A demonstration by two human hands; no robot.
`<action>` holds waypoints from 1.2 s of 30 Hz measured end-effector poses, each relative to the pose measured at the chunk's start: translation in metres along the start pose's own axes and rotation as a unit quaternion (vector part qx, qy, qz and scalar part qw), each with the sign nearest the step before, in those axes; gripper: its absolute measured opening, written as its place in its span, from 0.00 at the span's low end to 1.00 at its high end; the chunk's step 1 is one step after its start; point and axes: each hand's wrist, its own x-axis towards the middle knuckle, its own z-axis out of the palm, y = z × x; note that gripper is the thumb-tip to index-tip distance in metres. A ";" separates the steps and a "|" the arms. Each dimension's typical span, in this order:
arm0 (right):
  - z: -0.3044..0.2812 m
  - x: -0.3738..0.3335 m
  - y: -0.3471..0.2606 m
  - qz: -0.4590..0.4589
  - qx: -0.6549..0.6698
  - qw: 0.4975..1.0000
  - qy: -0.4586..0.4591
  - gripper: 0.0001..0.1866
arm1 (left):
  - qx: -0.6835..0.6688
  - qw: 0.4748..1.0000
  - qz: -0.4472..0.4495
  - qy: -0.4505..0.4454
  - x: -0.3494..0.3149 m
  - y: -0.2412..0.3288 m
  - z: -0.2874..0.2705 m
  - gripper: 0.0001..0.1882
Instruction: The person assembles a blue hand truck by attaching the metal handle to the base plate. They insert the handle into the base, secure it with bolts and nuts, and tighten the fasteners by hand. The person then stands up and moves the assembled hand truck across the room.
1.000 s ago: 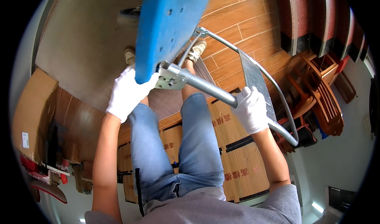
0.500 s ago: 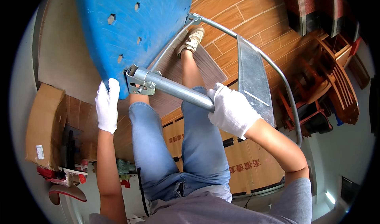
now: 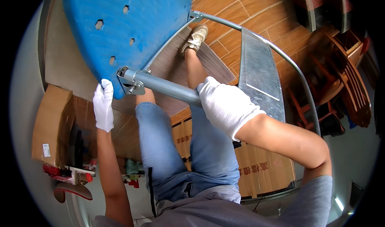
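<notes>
A large blue plastic panel (image 3: 132, 22) with hexagonal holes stands tilted at the upper left. My left hand (image 3: 103, 110), in a white glove, pinches the panel's lower left edge. At the panel's near corner, a metal bracket (image 3: 131, 84) with a bolt joins it to a thick grey metal tube (image 3: 168, 86). My gloved right hand (image 3: 228, 106) is wrapped round that tube and hides part of it. Beyond this hand, a thinner curved tube (image 3: 296, 70) runs back to the panel's far corner, and a flat grey metal plate (image 3: 260, 64) hangs inside the curve.
My shoe (image 3: 196, 36) rests near the panel's far corner, on a grey-brown board (image 3: 214, 60) over wood-look floor tiles (image 3: 236, 10). A cardboard box (image 3: 52, 122) stands at left. Printed flat cardboard (image 3: 268, 175) lies behind my legs; wooden chairs (image 3: 349, 74) stand at right.
The panel and its bracket have shifted left, the panel's face turning more into view. Both gloved hands have moved slightly left with the frame and keep their holds.
</notes>
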 end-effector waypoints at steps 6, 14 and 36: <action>-0.026 0.011 -0.012 0.081 0.050 0.990 -0.100 0.22 | 0.016 1.000 0.013 0.020 0.001 0.005 0.005 0.22; -0.034 0.018 -0.013 0.093 0.028 0.983 -0.157 0.08 | -0.021 0.998 -0.034 0.039 0.004 0.022 0.028 0.19; -0.024 0.039 -0.045 0.105 -0.058 0.987 -0.110 0.10 | -0.015 0.998 -0.057 0.017 0.017 0.033 0.001 0.30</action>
